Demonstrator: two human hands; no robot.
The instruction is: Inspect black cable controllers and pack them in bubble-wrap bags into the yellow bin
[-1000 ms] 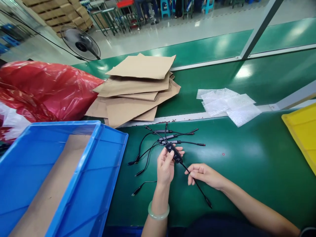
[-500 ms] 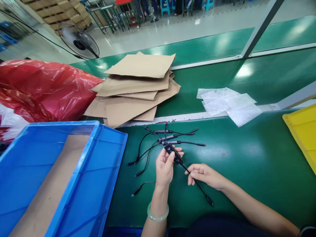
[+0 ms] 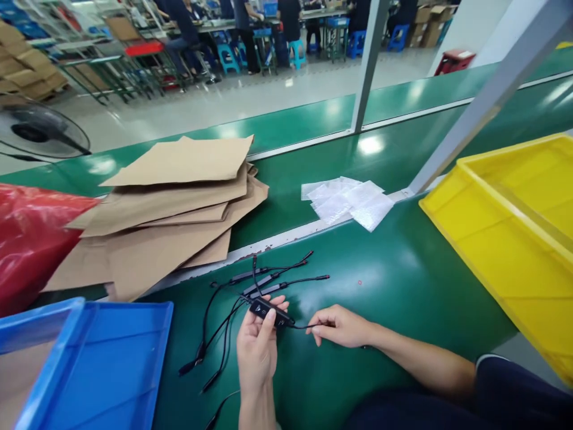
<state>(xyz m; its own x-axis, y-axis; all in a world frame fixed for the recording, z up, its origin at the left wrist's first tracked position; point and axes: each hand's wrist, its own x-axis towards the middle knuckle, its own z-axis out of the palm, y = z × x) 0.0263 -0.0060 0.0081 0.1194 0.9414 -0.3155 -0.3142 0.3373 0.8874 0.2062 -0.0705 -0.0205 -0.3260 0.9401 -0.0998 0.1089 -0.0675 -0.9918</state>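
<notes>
My left hand [image 3: 259, 340] is closed on a black inline cable controller [image 3: 271, 313] with white markings, its thumb pressed on the top face. A thin black cable [image 3: 301, 326] leaves the controller's right end. My right hand [image 3: 339, 325] pinches this cable between thumb and fingertips; the cable's far end is hidden behind that hand. Just beyond my left hand, several similar cables [image 3: 295, 280] with slim grey bodies lie side by side on the green work surface [image 3: 340, 382]. Their black plugs [image 3: 190, 366] point toward the lower left.
A blue bin [image 3: 120, 352] stands at the lower left, near a red plastic bag [image 3: 36, 239]. Brown paper sheets [image 3: 179, 209] are stacked behind the cables. Clear bubble bags [image 3: 349, 200] lie at centre back. A yellow bin [image 3: 505, 239] and a metal post [image 3: 474, 101] stand at right.
The view has turned right, bringing more of the yellow bin into sight. Both hands keep hold of the controller and its cable, which now lies more level; its plug end is no longer visible.
</notes>
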